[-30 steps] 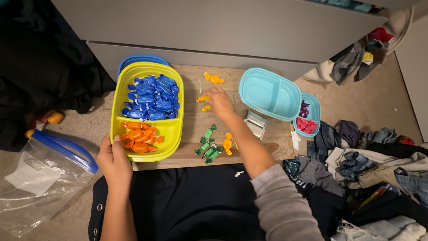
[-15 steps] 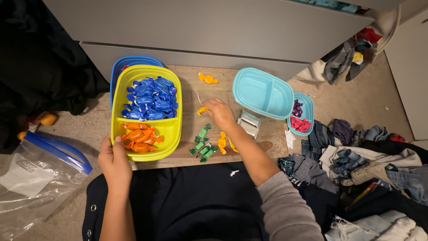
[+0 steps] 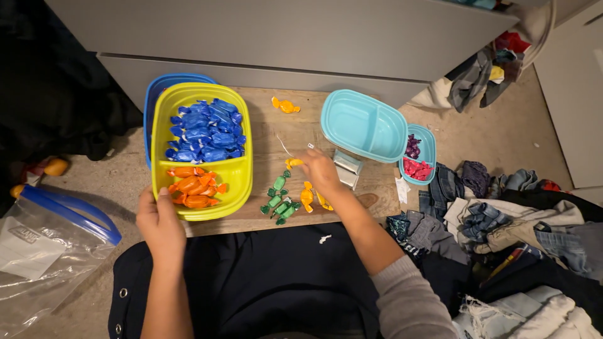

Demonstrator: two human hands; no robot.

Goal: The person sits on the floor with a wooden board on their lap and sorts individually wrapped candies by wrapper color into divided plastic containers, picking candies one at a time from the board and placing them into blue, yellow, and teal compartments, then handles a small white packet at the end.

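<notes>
Right hand (image 3: 321, 171) is on the wooden counter (image 3: 370, 198), fingers curled down over a yellow-orange wrapped candy (image 3: 293, 163). The candy pokes out just to the left of the fingertips, touching them. Looks like a pinch, but whether the grip is fully closed on it I cannot tell; the hand hides the contact.

Key relation: the candy lies left of the right grip, long axis roughly left-right, one twisted end pointing away from the hand toward the yellow tray (image 3: 242, 182). The tray's near compartment with the orange candies (image 3: 193, 187) lies further left along the same line; the blue candies (image 3: 202, 130) fill the far compartment.

Just near-side of the right grip: two more yellow candies (image 3: 307, 197), and left of those a cluster of green candies (image 3: 279, 199). One stray yellow candy (image 3: 284, 105) sits well beyond the grip at the counter's far edge.

Left hand (image 3: 160, 223) clamps the near rim of the yellow tray, thumb on top. Right hand is by far the nearer to the loose candies.
</notes>
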